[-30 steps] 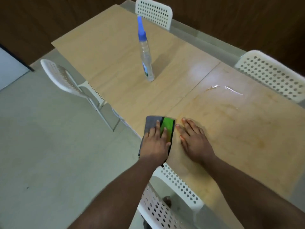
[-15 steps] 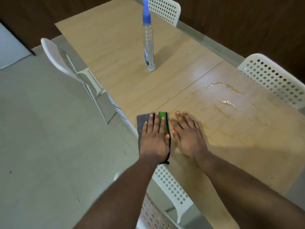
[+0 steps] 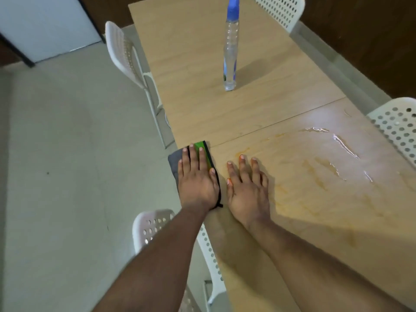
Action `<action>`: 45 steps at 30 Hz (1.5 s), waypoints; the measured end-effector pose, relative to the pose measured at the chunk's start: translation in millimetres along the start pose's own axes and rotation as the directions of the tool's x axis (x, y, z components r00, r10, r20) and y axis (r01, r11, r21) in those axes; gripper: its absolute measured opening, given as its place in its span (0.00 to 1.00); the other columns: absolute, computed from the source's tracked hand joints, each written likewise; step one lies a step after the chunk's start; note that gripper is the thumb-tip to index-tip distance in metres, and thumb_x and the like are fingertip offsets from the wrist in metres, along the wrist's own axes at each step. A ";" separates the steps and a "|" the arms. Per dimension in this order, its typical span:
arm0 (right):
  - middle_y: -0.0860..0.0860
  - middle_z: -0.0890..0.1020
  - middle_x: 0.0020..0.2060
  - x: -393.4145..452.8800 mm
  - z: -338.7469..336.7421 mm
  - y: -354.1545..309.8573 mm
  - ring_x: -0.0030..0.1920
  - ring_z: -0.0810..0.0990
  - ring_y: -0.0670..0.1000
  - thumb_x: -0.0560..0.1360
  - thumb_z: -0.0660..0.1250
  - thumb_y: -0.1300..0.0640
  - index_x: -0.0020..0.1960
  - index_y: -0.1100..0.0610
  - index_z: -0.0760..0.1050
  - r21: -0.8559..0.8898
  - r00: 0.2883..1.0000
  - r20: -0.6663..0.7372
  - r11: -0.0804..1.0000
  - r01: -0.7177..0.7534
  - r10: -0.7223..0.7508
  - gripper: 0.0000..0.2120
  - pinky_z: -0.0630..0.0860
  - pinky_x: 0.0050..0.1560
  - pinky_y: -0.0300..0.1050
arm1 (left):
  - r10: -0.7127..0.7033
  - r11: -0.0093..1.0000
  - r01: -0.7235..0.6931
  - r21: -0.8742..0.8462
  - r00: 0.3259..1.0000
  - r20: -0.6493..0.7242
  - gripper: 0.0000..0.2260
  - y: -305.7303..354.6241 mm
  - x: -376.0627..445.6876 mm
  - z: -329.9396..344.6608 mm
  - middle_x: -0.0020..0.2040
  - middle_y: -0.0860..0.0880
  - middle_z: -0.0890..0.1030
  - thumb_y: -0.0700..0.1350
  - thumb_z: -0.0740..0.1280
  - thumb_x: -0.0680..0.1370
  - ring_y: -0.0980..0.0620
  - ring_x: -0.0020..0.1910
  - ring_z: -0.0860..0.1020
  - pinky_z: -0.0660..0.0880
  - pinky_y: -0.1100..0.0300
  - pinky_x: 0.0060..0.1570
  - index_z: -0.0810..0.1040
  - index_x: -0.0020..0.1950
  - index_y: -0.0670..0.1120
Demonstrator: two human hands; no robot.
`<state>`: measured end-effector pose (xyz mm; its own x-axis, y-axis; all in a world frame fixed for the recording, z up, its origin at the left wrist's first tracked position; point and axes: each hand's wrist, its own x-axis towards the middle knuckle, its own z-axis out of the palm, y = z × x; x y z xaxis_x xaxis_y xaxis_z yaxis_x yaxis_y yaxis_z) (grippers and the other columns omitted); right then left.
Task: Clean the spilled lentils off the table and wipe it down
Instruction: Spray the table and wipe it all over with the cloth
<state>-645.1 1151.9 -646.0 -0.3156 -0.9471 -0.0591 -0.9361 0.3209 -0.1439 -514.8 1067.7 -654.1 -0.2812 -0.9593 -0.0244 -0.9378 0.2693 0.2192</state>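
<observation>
Wiping stage: my left hand (image 3: 198,179) presses the microfibre cloth (image 3: 174,162) flat at the worktop (image 3: 247,113) edge, my right hand (image 3: 247,188) spread bare beside it; next, sweep right across wet streaks (image 3: 344,146).

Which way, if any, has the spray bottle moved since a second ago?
No. The spray bottle stands at the same spot on the far table panel, beyond the seam; only the camera's view shifted.

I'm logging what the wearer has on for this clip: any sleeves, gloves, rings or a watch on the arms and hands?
Nothing is worn that the head view shows. Both forearms are bare up to the frame edge, with no sleeves in sight. The left hand and right hand have no gloves, and no rings, watch or bracelet show on the fingers or wrists. The fingernails look short and plain.
</observation>
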 end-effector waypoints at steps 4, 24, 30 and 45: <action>0.54 0.52 0.85 -0.7 -2.6 2.1 0.84 0.46 0.63 0.86 0.46 0.42 0.85 0.47 0.55 0.015 0.999 0.036 1.000 0.022 -0.022 0.28 0.55 0.80 0.62 | -0.097 0.995 0.096 -0.026 0.995 -0.029 0.30 18.3 -34.8 3.6 0.87 0.43 0.47 0.54 0.50 0.85 0.46 0.86 0.42 0.49 0.45 0.83 0.53 0.86 0.43; 0.54 0.50 0.86 4.2 2.5 2.3 0.84 0.44 0.63 0.86 0.48 0.42 0.85 0.46 0.53 0.009 0.999 0.045 1.000 0.017 -0.017 0.29 0.54 0.79 0.63 | -0.093 0.995 0.092 -0.035 0.995 -0.020 0.31 2.8 6.9 -3.6 0.86 0.41 0.48 0.54 0.47 0.85 0.42 0.85 0.43 0.47 0.45 0.84 0.52 0.86 0.41; 0.52 0.48 0.86 1.3 -4.4 -1.4 0.84 0.43 0.63 0.85 0.46 0.41 0.86 0.45 0.51 -0.009 0.997 0.082 1.000 0.005 -0.005 0.29 0.54 0.79 0.63 | -0.130 0.989 0.130 -0.071 0.991 0.005 0.31 22.1 -53.2 3.7 0.87 0.42 0.44 0.54 0.48 0.86 0.45 0.85 0.38 0.49 0.44 0.83 0.48 0.86 0.41; 0.49 0.49 0.86 0.8 -0.6 2.2 0.84 0.42 0.63 0.85 0.50 0.43 0.86 0.45 0.53 0.060 0.997 0.078 0.998 0.016 -0.020 0.29 0.52 0.79 0.63 | -0.063 0.995 0.058 -0.085 0.997 -0.052 0.31 22.9 -77.2 8.9 0.86 0.39 0.51 0.53 0.49 0.86 0.41 0.86 0.43 0.48 0.44 0.83 0.53 0.85 0.39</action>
<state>-647.5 1151.8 -645.8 -0.2834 -0.9498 -0.1327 -0.9300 0.3059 -0.2038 -516.4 1148.7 -655.9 -0.2109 -0.9774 0.0127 -0.9317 0.2049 0.2999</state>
